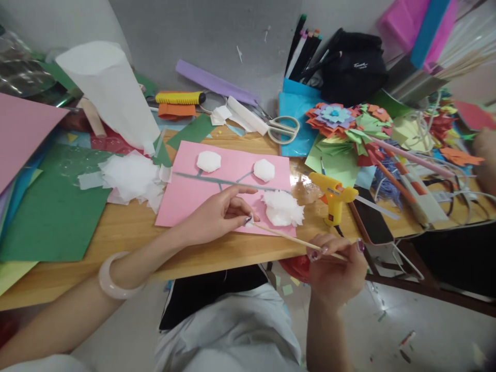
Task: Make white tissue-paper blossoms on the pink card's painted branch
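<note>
My right hand [337, 263] is closed around a thin wooden stick [294, 238] that slants up to the left. At the stick's tip, my left hand [228, 211] pinches a small piece of white tissue paper [250, 221]. Under that hand lies a pink sheet [186, 206] with a grey-green branch [211, 180] across it. Two white paper discs [209, 161] sit on its upper half. A ruffled white tissue flower [282, 207] rests at the lower right of the sheet. To the left is a loose pile of white tissue pieces [129, 175].
A yellow glue gun [333, 199] stands right of the sheet, near a dark phone [371, 221]. Scissors [284, 129] and a yellow cutter [180, 97] lie behind. Folded paper flowers [334, 116] crowd the right, green card [58, 206] the left. Another person's hand [486, 155] shows at far right.
</note>
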`<state>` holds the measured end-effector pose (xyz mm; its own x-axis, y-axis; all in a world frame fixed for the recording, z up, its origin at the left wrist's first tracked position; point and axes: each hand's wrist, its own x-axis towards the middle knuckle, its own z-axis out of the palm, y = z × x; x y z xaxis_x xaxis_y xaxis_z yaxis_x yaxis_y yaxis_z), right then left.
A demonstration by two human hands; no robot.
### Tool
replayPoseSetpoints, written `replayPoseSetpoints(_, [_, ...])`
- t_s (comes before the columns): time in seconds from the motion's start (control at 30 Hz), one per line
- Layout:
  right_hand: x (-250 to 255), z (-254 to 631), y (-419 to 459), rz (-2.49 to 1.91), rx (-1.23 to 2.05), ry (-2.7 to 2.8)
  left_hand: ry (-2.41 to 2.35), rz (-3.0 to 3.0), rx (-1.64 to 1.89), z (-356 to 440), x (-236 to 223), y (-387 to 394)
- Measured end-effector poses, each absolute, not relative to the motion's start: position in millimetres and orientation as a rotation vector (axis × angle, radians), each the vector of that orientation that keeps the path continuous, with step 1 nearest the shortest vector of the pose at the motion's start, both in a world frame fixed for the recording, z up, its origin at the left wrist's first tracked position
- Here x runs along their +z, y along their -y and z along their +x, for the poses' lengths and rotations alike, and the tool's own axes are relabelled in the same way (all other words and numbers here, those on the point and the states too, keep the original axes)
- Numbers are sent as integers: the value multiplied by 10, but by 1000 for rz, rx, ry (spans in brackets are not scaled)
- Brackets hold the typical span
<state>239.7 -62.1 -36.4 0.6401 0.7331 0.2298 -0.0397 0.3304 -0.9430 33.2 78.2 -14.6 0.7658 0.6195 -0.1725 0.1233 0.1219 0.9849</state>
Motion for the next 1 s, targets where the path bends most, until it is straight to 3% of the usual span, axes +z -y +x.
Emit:
replayPoseSetpoints(0.4, [-371,2355,607,-1198,469,717,-650,1341,423,346,-146,-774])
replayPoseSetpoints(0.6, [-355,2377,647,-1199,404,703,-790,1922,544,210,14,-800])
replayPoseSetpoints(0.77, [-386,2451,725,-1199,365,752,-707,2462,357,92,-77,-686])
replayPoseSetpoints(1.0, [-482,2473,777,-1204,428,735,-668,2426,325,141,-110,-718])
